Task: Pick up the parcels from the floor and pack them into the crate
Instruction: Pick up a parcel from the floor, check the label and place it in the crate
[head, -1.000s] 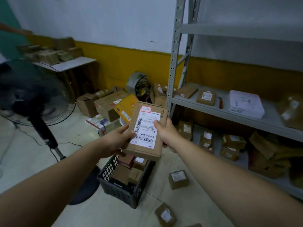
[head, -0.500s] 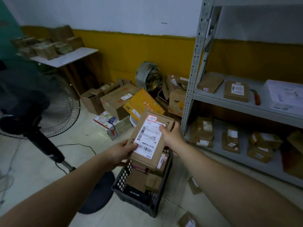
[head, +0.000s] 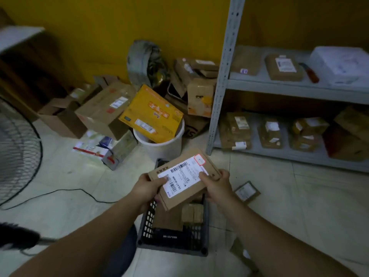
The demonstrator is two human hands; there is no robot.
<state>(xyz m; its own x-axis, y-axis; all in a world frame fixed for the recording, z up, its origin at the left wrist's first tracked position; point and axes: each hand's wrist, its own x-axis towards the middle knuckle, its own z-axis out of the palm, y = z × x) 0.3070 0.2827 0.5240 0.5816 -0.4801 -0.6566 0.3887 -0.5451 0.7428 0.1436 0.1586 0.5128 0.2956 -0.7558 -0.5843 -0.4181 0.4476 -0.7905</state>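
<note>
Both hands hold a flat brown cardboard parcel [head: 184, 179] with a white barcode label, tilted just above the black plastic crate [head: 171, 239]. My left hand [head: 146, 189] grips its left edge and my right hand [head: 216, 184] its right edge. Several brown parcels [head: 192, 213] lie inside the crate. A small labelled parcel [head: 246, 191] sits on the floor to the right of the crate, and another parcel [head: 242, 254] shows partly behind my right forearm.
A white bucket [head: 161, 145] holding a yellow box [head: 151, 114] stands just behind the crate, among piled cartons. A grey metal shelf unit [head: 295, 86] full of parcels is at the right. A standing fan [head: 18, 152] and its cable [head: 65, 191] are on the left.
The parcel has come down from chest height to just over the crate and turned sideways. The view has tipped downward toward the floor.
</note>
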